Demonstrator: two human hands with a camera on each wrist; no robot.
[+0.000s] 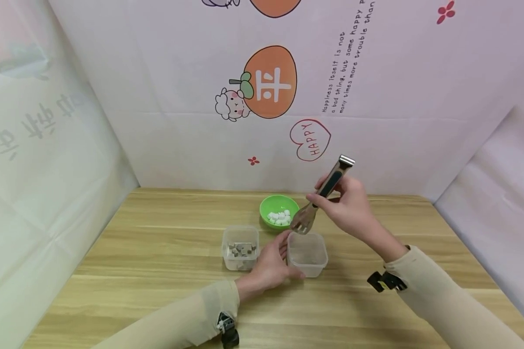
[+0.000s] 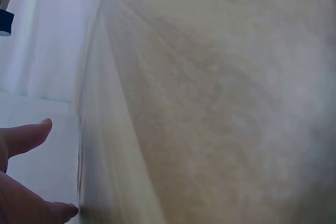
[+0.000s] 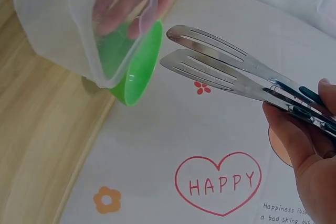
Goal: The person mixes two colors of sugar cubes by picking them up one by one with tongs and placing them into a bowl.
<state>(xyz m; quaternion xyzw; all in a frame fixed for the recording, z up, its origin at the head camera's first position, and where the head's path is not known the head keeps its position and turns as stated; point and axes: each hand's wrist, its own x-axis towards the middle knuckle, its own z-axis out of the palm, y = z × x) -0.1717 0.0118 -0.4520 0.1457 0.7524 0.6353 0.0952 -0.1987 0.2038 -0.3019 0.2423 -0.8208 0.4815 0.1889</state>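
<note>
Tongs [image 1: 330,183] are in your right hand [image 1: 351,206], which pinches them along the dark handle between thumb and fingers. In the head view their long axis runs on a steep slant: the metal handle end points up and to the right, while the slotted blades point down and to the left. Seen from your right wrist, the two blades stand slightly apart.

The blades sit at the far left corner of the right box [image 1: 310,270], next to the green bowl [image 1: 269,202], and in the head view they cover part of the bowl's right edge. Your left hand [image 1: 270,264] grips that clear box round its left side, thumb at the near side and fingers at the far corner.

White pieces [image 1: 280,217] lie heaped in the bowl, which is behind the boxes. To the left of your left hand is another clear box [image 1: 232,264], with small greyish pieces [image 1: 241,249] on its bottom; your left hand lies between the two boxes. All three containers stand on the wooden table [image 1: 157,252], before a printed backdrop [image 1: 179,131].
</note>
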